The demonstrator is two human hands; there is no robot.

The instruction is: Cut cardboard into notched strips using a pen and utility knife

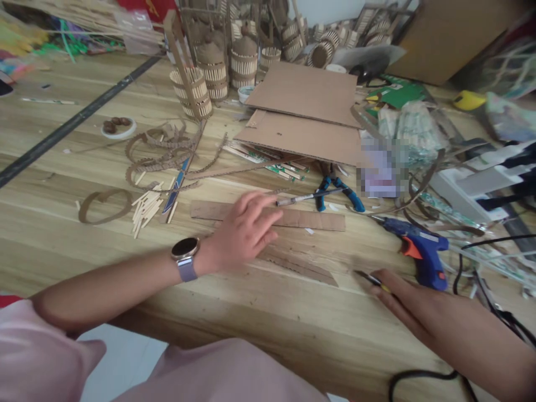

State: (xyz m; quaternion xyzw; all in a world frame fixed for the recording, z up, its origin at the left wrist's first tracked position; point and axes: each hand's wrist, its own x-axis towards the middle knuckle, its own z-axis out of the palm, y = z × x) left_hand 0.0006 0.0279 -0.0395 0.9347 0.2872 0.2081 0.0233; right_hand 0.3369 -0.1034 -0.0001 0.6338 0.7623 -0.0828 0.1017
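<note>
My left hand, with a watch on its wrist, has its fingers apart and is over a long cardboard strip. Whether it touches the strip I cannot tell. A second, pointed cardboard strip lies just right of and below that hand. Closed around a craft knife with a bit of yellow on it, my right hand is near the table's right side, the blade pointing left. A blue glue gun with an orange trigger lies just beyond it.
Large cardboard sheets lie farther back, with blue-handled pliers in front of them. Small wooden sticks and curled cardboard strips are at left. Slatted baskets stand behind. Black cable runs at the lower right.
</note>
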